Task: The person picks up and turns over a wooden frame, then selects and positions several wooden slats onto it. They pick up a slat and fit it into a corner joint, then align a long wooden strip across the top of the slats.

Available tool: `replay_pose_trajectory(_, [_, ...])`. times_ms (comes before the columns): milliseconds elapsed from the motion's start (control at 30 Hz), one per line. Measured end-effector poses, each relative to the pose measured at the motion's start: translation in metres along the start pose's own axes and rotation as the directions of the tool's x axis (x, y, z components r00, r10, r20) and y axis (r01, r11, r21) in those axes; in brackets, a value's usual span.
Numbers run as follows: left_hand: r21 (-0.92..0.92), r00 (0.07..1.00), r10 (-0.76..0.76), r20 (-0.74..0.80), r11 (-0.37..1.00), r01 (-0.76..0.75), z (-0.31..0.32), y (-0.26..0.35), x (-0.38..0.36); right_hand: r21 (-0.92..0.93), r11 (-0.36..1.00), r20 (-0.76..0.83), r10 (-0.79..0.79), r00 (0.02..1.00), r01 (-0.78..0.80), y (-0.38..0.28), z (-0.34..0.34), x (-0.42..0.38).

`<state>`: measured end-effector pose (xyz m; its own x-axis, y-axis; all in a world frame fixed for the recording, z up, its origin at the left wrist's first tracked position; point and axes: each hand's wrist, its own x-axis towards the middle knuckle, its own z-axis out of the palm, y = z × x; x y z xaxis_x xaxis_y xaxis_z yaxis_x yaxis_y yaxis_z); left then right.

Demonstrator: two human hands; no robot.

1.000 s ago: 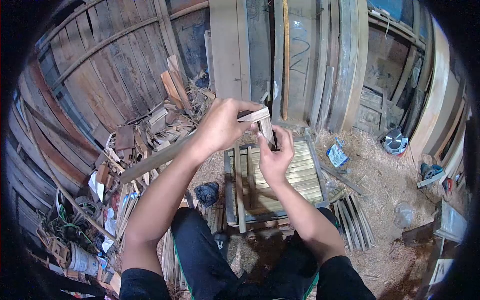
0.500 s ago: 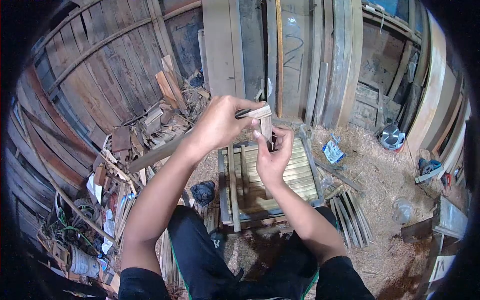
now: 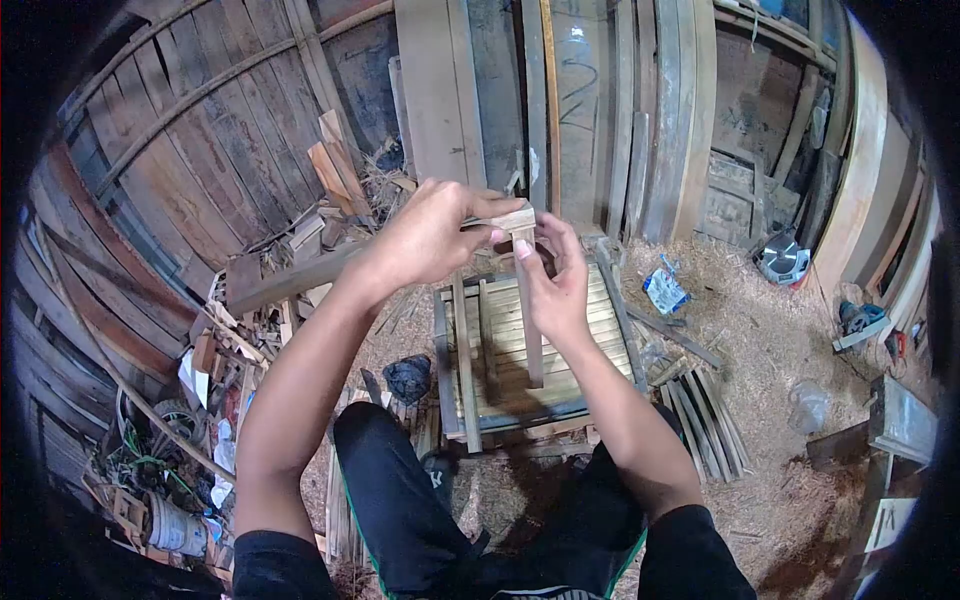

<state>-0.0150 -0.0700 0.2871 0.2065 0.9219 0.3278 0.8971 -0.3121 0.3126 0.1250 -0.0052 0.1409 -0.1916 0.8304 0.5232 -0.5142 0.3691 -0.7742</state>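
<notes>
Two wooden pieces meet at a corner between my hands, above a slatted wooden frame [image 3: 590,345]. My left hand [image 3: 430,235] is closed on a long wooden bar [image 3: 305,277] that runs down to the left behind my forearm. In my right hand [image 3: 558,275] is a narrower wooden strip [image 3: 531,345], pinched near its upper end, its lower part hanging over the slats. The strip's top touches the bar's end. How far the two fit together is hard to tell.
A circular saw [image 3: 783,260] and another power tool [image 3: 858,318] lie on the right. Stacked slats [image 3: 705,425] sit right of the frame. A black bag [image 3: 407,380] is left of it. Wood scraps and a white bucket [image 3: 175,525] are far left. Boards [image 3: 435,110] lean behind.
The strip in my right hand now points downward toward me, with more of its length showing. The bar in my left hand has swung slightly up at its far end.
</notes>
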Motion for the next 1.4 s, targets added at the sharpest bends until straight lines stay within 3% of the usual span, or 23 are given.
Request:
replay_pose_trajectory(33, [-0.024,1.0,-0.013,0.017,1.0,0.013,-0.001,0.002,0.001,0.089,0.996,0.026,0.016,1.0,-0.018,-0.005,0.001,0.002])
replay_pose_trajectory(133, [0.021,0.999,-0.002,0.048,1.0,0.001,-0.004,0.003,0.003,0.041,0.998,0.122,0.044,0.992,-0.05,0.0,-0.008,0.007])
replay_pose_trajectory(433, [-0.043,0.992,0.119,0.052,0.992,-0.117,-0.004,-0.005,-0.002,0.09,0.989,0.17,0.099,0.98,-0.115,-0.002,-0.013,0.004])
replay_pose_trajectory(533, [-0.064,0.995,0.038,0.092,0.997,-0.032,-0.008,0.003,-0.003,0.087,0.992,0.158,0.08,0.984,-0.095,-0.005,-0.01,0.003])
replay_pose_trajectory(767, [-0.121,0.995,0.077,0.061,0.99,-0.07,-0.008,-0.008,-0.005,0.09,0.994,0.167,0.04,0.985,-0.056,0.002,-0.008,0.004])
replay_pose_trajectory(1033, [-0.08,0.996,0.008,0.089,0.997,0.0,-0.011,-0.004,-0.007,0.096,0.993,0.104,0.056,0.993,-0.066,0.007,0.0,0.001])
replay_pose_trajectory(1233, [-0.071,0.993,0.113,0.038,0.991,-0.11,-0.007,-0.012,-0.01,0.053,0.998,0.046,0.029,0.999,-0.032,0.01,0.005,-0.002])
replay_pose_trajectory(1400, [-0.097,0.995,0.084,0.06,0.992,-0.078,-0.007,-0.013,-0.011,0.048,0.998,0.06,0.045,0.997,-0.048,0.006,0.003,-0.001])
